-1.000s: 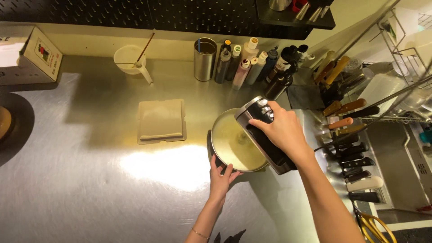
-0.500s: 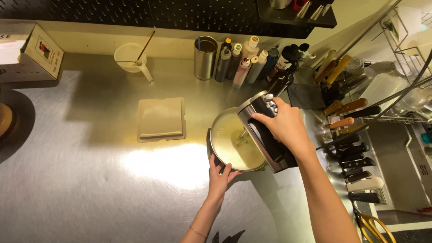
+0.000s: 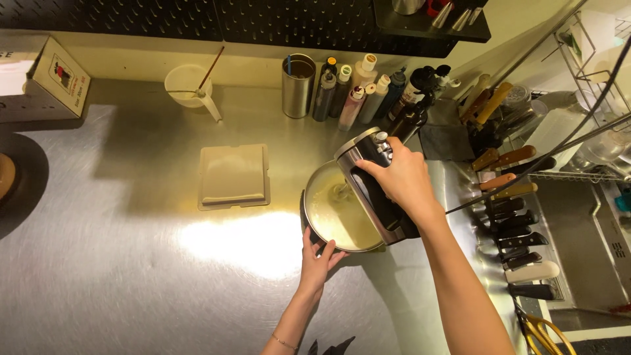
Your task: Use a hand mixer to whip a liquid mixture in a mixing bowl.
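My right hand (image 3: pixel 402 177) grips the handle of a black and silver electric hand mixer (image 3: pixel 369 187), held over a round metal bowl (image 3: pixel 315 231) of pale yellow batter. The beaters dip into the batter and are partly hidden by the mixer body. My left hand (image 3: pixel 317 258) rests with spread fingers against the bowl's near rim, steadying it on the steel counter (image 3: pixel 131 276).
A tan square lid or tray (image 3: pixel 233 175) lies left of the bowl. A white cup with a stick (image 3: pixel 188 87), a metal canister (image 3: pixel 299 85) and several squeeze bottles (image 3: pixel 358 92) stand at the back. Several knives (image 3: pixel 516 223) line the right. A box (image 3: pixel 46 89) sits far left.
The mixer and my right hand have shifted slightly over the bowl. My left hand stays on the bowl's near rim.
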